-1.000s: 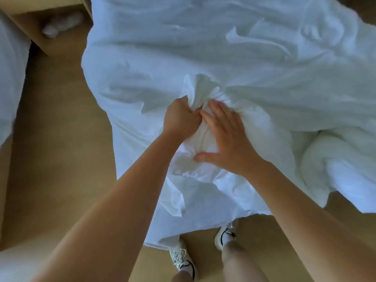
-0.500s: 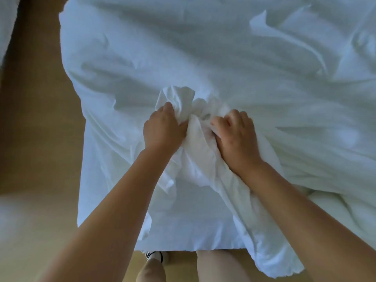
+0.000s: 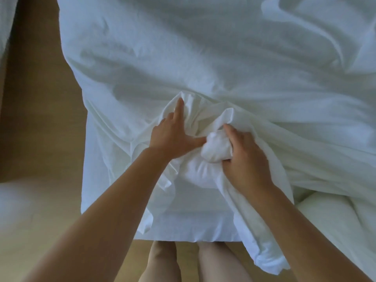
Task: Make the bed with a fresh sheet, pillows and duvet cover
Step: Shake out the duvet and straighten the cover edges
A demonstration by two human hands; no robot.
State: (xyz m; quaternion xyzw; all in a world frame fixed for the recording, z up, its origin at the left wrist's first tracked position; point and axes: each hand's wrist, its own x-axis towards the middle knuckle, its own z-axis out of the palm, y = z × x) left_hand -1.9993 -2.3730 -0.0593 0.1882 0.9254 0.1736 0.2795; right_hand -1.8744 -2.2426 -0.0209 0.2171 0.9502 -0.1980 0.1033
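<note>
- Nearest: the person's bare legs (image 3: 162, 261) at the bottom edge, standing on a tan floor (image 3: 40, 139), close against the near end of the bed (image 3: 97, 190).
- A flat white panel (image 3: 183, 224) hangs straight down just above the knees. I cannot tell whether it is sheet or cover.
- Lower right: a plump, rounded white roll (image 3: 325, 220), padded like duvet filling, lies beside the loose hanging cloth.
- Right hand (image 3: 246, 159): fingers and thumb curled round a bunched corner (image 3: 215, 151) of white cloth, squeezed into a tight knob.
- Left hand (image 3: 173, 137): spread, palm down on the cloth just left of the knob. The index finger lies straight along a raised fold, and the thumb tip touches the knob.
- Creases fan outward from between the two hands.
- Beyond them the white duvet cover (image 3: 183, 58) lies across the whole bed, rumpled, with broad folds toward the upper right.
- Far left: a strip of white cloth (image 3: 6, 27) at the frame's edge, separated from the bed by floor.
</note>
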